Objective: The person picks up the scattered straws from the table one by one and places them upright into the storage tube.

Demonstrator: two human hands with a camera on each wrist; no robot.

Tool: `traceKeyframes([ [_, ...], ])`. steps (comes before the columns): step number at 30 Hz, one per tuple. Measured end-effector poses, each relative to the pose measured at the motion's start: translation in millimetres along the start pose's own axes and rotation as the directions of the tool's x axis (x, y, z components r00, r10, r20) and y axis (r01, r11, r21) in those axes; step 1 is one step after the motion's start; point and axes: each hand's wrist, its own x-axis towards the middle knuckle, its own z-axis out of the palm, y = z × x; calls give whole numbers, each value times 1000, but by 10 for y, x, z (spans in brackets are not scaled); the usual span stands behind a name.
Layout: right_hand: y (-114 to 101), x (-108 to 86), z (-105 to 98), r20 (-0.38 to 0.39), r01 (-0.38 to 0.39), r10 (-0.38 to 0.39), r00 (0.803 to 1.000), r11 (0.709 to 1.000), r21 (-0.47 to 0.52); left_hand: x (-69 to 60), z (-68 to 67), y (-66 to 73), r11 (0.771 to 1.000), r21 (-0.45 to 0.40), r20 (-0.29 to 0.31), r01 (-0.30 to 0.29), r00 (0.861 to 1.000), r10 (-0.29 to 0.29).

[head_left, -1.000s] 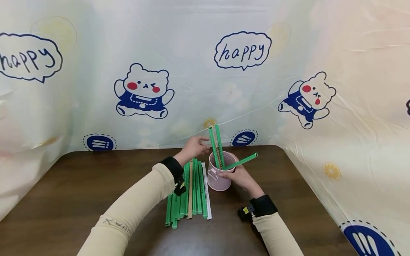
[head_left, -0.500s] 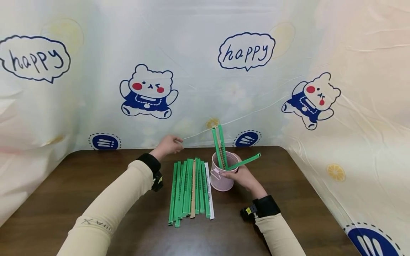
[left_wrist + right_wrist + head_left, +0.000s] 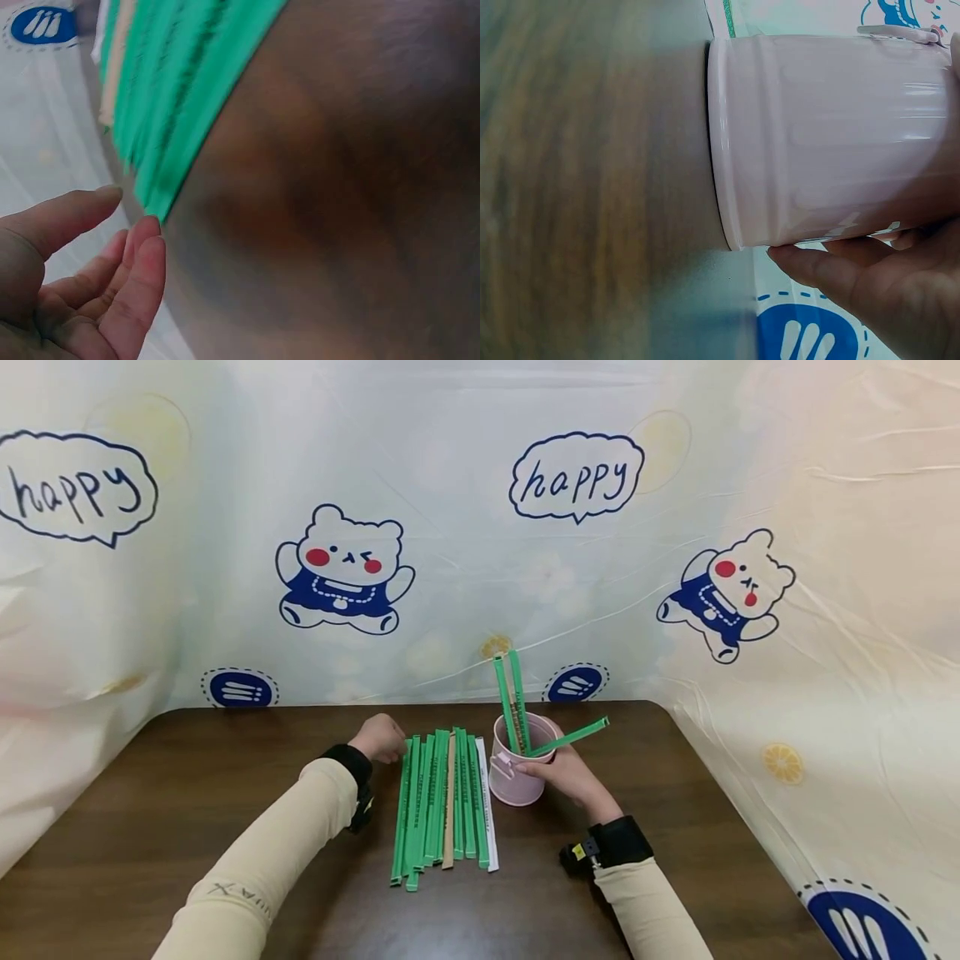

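Observation:
Several long green sticks (image 3: 423,793) lie side by side on the table, with a tan one (image 3: 449,802) and a white one (image 3: 487,810) among them. My left hand (image 3: 380,738) is at the far end of the leftmost green stick; in the left wrist view that hand (image 3: 90,285) has thumb and fingers apart, the fingertips beside the stick's end (image 3: 161,202). My right hand (image 3: 562,770) grips the pink bucket (image 3: 517,785), its fingers around the side (image 3: 832,142). Green sticks (image 3: 507,706) and a tan one stand in the bucket, and another green stick (image 3: 577,734) leans out to the right.
The brown table (image 3: 225,810) reaches back to a printed curtain (image 3: 465,568) with bears and "happy" bubbles. More of the curtain hangs along the right side of the table.
My left hand moved left from beside the bucket's sticks, then lowered to the left end of the row. My right hand stays on the bucket.

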Motion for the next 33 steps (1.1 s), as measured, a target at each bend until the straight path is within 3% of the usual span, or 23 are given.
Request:
traceKeyframes([
  [11,6,-5,19,5,-14,14,1000,1000,3,24,179,-59,996,53,-14,72,997,-71],
  [27,28,17,17,-9,-17,17,1000,1000,-15,23,201,-59,995,-12,-93,104,990,-104],
  [33,43,26,13,-9,-9,9,1000,1000,-3,44,188,-73,996,-18,-118,82,989,-84],
])
